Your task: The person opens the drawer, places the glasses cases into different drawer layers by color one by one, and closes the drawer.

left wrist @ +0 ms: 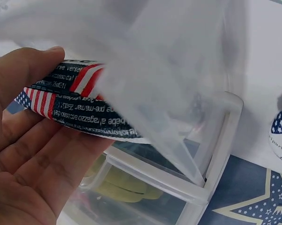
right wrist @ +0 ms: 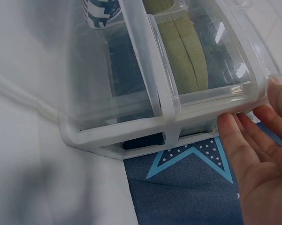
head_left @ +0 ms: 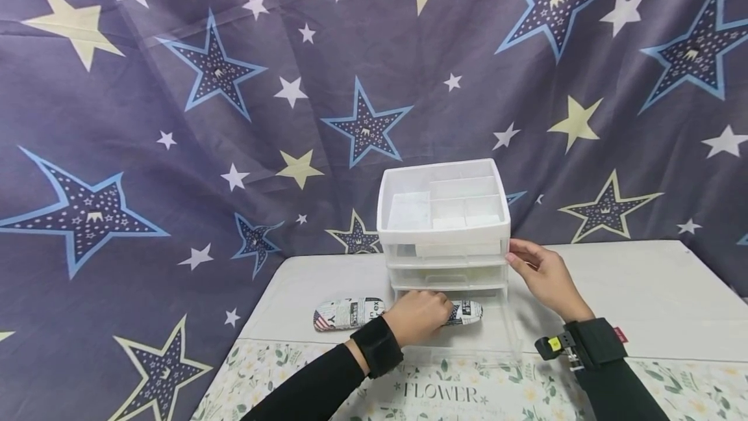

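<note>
In the head view my left hand (head_left: pixel 419 316) grips a long rounded glasses case (head_left: pixel 466 312) with newspaper print, over the pulled-out clear bottom drawer (head_left: pixel 461 355). Up close in the left wrist view, the thumb lies along one side of the case (left wrist: pixel 80 110) and the fingers along the other; a blurred clear drawer wall covers part of it. My right hand (head_left: pixel 546 278) touches the right side of the white drawer unit (head_left: pixel 444 234), its fingertips (right wrist: pixel 228 124) against the frame in the right wrist view.
A second newspaper-print case (head_left: pixel 349 314) lies on the white table left of the drawers. Something yellow-green (right wrist: pixel 180 49) sits inside a closed drawer. The unit's top is a divided tray. A floral cloth (head_left: pixel 280 369) covers the front, and a star-patterned curtain (head_left: pixel 327 206) hangs behind.
</note>
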`<move>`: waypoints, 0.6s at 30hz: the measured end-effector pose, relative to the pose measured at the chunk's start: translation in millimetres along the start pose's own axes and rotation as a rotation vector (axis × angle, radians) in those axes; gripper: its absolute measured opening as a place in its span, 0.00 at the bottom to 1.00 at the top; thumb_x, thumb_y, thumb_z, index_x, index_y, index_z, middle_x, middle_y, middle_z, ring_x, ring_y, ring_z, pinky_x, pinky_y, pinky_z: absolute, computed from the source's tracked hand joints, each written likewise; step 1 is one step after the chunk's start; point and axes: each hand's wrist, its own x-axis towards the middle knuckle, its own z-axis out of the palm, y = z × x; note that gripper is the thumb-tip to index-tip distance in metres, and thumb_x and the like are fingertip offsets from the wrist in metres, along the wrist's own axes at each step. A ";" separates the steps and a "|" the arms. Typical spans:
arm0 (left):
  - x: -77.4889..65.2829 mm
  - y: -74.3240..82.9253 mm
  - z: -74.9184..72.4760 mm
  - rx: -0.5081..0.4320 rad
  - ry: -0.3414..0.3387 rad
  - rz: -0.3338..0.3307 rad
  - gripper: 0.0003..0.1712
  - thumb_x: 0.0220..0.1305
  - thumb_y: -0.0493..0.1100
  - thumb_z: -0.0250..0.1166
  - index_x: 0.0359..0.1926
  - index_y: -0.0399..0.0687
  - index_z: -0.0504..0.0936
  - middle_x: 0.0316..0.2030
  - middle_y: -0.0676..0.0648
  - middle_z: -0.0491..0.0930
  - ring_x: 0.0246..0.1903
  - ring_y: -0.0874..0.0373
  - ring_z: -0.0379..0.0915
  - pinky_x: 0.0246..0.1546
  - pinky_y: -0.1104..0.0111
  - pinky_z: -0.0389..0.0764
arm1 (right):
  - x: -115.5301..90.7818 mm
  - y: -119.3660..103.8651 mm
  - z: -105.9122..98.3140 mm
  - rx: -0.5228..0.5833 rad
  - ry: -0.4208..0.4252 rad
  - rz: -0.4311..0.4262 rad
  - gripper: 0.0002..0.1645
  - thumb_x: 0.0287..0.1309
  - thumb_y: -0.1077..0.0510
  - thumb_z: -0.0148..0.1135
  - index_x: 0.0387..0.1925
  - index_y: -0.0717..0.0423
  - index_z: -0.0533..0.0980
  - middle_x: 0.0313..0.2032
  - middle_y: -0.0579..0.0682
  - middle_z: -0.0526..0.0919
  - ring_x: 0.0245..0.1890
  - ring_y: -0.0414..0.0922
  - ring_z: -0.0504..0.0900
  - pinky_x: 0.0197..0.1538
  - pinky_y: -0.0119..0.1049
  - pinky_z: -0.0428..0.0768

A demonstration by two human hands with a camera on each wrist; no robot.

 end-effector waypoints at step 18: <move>5.8 7.0 11.9 0.031 -0.020 -0.017 0.08 0.61 0.48 0.75 0.41 0.58 0.87 0.35 0.58 0.85 0.32 0.65 0.81 0.26 0.74 0.82 | -0.6 -1.1 0.5 -0.017 -0.002 0.010 0.24 0.74 0.56 0.61 0.62 0.68 0.76 0.52 0.65 0.85 0.46 0.18 0.75 0.50 0.13 0.74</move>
